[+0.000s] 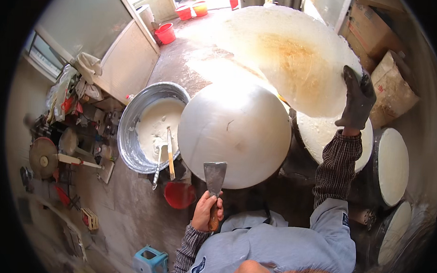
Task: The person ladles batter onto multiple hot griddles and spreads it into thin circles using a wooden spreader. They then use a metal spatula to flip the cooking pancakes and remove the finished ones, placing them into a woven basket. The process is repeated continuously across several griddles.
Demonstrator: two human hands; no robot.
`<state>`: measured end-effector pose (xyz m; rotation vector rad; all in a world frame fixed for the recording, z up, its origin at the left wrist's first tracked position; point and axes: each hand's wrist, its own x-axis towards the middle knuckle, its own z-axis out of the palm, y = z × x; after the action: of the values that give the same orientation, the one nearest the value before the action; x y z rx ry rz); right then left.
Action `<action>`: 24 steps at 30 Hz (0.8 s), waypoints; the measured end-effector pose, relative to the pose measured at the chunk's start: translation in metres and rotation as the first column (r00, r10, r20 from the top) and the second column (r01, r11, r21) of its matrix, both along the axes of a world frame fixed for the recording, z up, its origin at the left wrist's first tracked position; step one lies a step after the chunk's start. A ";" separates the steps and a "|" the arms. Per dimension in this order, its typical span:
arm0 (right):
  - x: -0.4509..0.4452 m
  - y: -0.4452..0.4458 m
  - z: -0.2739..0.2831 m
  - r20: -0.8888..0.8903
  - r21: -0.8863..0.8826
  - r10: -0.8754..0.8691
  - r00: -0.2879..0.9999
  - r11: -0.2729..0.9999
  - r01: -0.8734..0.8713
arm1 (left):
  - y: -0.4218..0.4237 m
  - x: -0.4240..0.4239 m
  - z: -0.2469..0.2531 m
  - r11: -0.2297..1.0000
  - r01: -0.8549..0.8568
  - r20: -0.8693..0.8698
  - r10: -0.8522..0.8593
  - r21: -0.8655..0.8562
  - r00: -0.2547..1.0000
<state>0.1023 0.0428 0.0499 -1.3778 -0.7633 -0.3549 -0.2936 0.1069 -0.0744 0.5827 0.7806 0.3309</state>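
Note:
My left hand [205, 209] grips the wooden handle of a flat metal scraper [215, 178], its blade pointing away from me over the near edge of a smooth round metal griddle [236, 140]. My right hand [357, 100], in a dark glove, holds the right edge of a large thin pancake [293, 56]. The pancake is raised and tilted, pale with a browned middle and a ragged rim. Below it a round pale stack of pancakes [330, 135] is partly hidden by the pancake and my right arm.
Left of the griddle stands a metal basin [126, 147] of pale batter with a ladle [158, 167] and a wooden-handled tool [170, 153] in it. More pale rounds [393, 168] stand at right. A red round container [179, 195] and a blue stool [150, 262] are below left.

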 end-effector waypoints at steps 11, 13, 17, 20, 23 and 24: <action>-0.062 -0.143 0.149 0.192 -0.579 -0.143 0.971 0.783 0.230 | -0.050 0.009 -0.021 0.920 0.391 0.098 -0.388 -0.014 0.916; -0.050 -0.191 0.155 0.380 -0.657 -0.328 0.865 0.562 0.502 | -0.074 0.014 -0.023 0.887 0.458 0.120 -0.451 -0.048 0.885; -0.023 -0.328 0.157 0.415 -0.696 -0.634 0.653 0.241 0.676 | -0.119 0.027 -0.024 0.804 0.594 0.104 -0.588 -0.038 0.802; -0.024 -0.471 0.147 0.416 -0.621 -0.769 0.485 0.149 0.769 | -0.152 0.040 -0.020 0.754 0.656 0.070 -0.656 0.029 0.751; -0.074 -0.642 0.146 0.486 -0.667 -0.823 0.293 -0.133 0.733 | -0.196 0.059 -0.016 0.701 0.712 0.084 -0.713 0.043 0.697; -0.106 -0.689 0.134 0.503 -0.660 -0.836 0.221 -0.207 0.722 | -0.216 0.069 -0.014 0.679 0.731 0.028 -0.734 0.071 0.679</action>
<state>-0.0034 -0.6460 0.1839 -2.8033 0.4123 -1.0018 -0.2243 -0.1091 -0.0889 0.8885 0.4246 -0.3886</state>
